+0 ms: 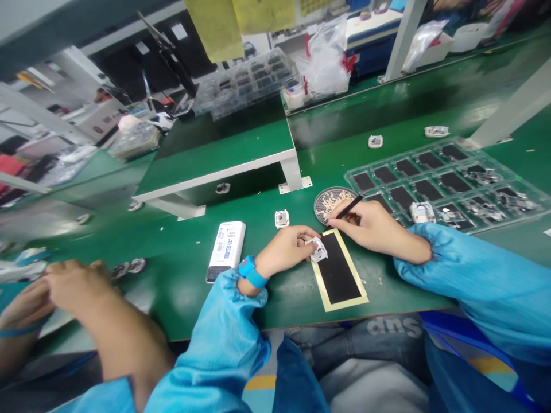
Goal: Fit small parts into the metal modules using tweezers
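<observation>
My left hand (287, 252) pinches a small white plastic housing (318, 250) over the upper left corner of a black sheet (339, 274) with a pale yellow border. Between the fingers of my right hand (370, 226) is a slim black pen-like tool (349, 206); its tip points down at the sheet's top edge, near the housing. Whether the tip touches anything is too small to tell. Behind my right fingers lies a round perforated dish (321, 207) with many tiny pale pieces. Another white housing (282, 218) rests on the green table just beyond my left hand.
A clear tray (430, 166) of dark inserts and metal parts sits at the right, a white housing (422, 213) on its near edge. A white box-shaped device (226, 249) lies left of my wrist. A low green shelf (224, 149) stands behind. A co-worker's hands (73, 287) are at far left.
</observation>
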Motion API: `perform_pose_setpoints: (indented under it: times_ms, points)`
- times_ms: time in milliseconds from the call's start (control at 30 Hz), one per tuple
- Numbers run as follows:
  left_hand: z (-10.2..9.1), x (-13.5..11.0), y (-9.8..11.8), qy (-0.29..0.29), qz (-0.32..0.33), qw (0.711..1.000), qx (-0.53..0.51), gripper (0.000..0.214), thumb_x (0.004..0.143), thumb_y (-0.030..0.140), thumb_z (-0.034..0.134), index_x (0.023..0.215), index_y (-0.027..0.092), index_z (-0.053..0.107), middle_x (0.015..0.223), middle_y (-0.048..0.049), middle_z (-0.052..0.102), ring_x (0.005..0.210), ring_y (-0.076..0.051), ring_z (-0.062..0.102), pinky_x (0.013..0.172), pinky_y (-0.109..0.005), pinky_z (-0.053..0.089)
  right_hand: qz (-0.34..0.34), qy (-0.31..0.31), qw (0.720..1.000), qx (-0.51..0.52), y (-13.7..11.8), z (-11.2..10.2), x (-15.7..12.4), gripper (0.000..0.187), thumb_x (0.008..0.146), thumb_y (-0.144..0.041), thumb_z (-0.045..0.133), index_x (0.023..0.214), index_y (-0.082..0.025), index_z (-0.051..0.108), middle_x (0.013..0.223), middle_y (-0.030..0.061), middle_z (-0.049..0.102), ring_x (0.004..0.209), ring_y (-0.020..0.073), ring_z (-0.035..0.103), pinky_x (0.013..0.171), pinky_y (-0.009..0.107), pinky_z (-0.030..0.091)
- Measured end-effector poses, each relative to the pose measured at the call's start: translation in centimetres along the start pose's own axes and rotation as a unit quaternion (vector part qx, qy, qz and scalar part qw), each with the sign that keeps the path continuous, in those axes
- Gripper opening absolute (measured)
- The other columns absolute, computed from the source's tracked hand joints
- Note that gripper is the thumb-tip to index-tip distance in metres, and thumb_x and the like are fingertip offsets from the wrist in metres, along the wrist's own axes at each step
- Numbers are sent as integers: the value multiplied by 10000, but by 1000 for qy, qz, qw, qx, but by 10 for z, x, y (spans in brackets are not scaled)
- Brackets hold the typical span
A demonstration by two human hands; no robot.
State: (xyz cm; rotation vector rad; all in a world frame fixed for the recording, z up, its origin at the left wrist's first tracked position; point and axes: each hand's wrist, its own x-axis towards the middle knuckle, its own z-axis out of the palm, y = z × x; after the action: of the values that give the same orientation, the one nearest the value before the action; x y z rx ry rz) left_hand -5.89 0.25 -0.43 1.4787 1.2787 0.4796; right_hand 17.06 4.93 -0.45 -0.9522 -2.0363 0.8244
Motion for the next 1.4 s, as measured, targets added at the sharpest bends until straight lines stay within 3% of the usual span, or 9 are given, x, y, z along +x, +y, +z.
perform_pose_setpoints:
  times_ms: [233, 333, 567, 1000, 1400]
  points:
    - [0, -2, 2, 5, 8, 1000, 12, 219, 849, 250, 670, 1035, 139, 708, 820, -57, 736, 678, -148, 688, 607, -242, 537, 21, 13, 999, 46, -7, -4, 0, 169, 877, -350, 703, 885, -188, 751, 867, 49, 758, 683, 163, 654, 604, 291, 520]
    - [-1, -3, 5, -1, 6, 1000, -10, 198, 842, 215, 669, 1020, 133, 695, 805, -51, 721, 674, -141, 683, 615, -241, 539, -17, -12, 998, 55, -10, -5, -3, 133, 863, -317, 719, 866, -187, 747, 852, 42, 752, 640, 146, 624, 577, 283, 508]
    - [-2, -3, 5, -13, -3, 999, -33, 196, 819, 158, 666, 1012, 127, 666, 797, -46, 711, 664, -137, 681, 623, -241, 533, -107, -39, 993, 25, -13, 0, -8, 68, 890, -226, 685, 912, -201, 745, 879, 16, 762, 789, 160, 696, 743, 291, 550]
    - [0, -3, 2, 4, 1, 999, -35, 167, 812, 160, 683, 976, 129, 670, 800, -52, 716, 657, -130, 679, 599, -226, 527, -161, -50, 986, 12, -10, 4, -11, 91, 924, -216, 641, 996, -230, 695, 924, 39, 755, 871, 198, 698, 827, 363, 558]
    - [-1, -3, 3, 5, -1, 1000, -25, 171, 819, 161, 678, 985, 121, 671, 802, -55, 710, 664, -128, 669, 611, -231, 524, -153, -50, 987, 12, -14, 2, -12, 94, 923, -214, 635, 983, -229, 706, 926, 34, 758, 879, 199, 705, 826, 357, 561]
